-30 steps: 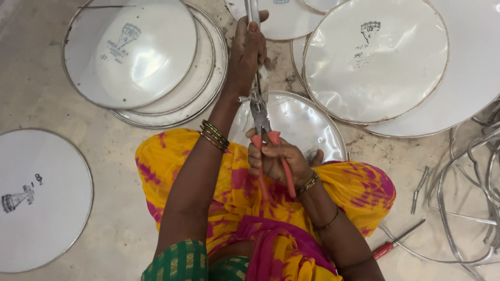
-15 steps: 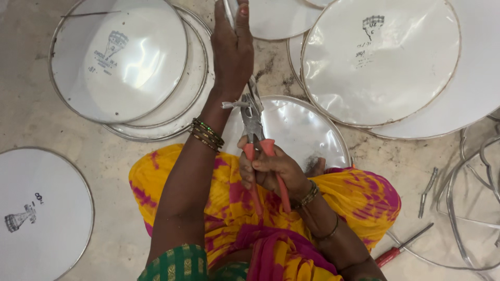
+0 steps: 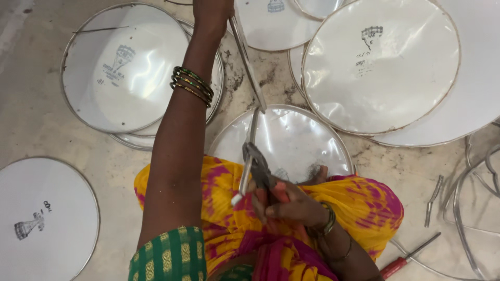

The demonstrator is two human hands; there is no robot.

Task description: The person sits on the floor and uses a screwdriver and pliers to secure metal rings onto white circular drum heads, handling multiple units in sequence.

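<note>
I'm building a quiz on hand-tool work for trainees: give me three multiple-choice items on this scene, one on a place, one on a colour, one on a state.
1. Where does the screwdriver lie?
A. on the floor at lower right
B. on the round skin at far left
C. in the left hand

2. What colour are the handles of the pliers?
A. blue
B. red
C. green

3. What is the right hand doing?
A. resting open on the floor
B. gripping the pliers
C. holding the screwdriver

Answers:
1 A, it lies on the floor by the person's right forearm.
2 B, red shows under the fingers.
3 B, the fingers close round the handles, while the left hand holds the metal strip up high.
</note>
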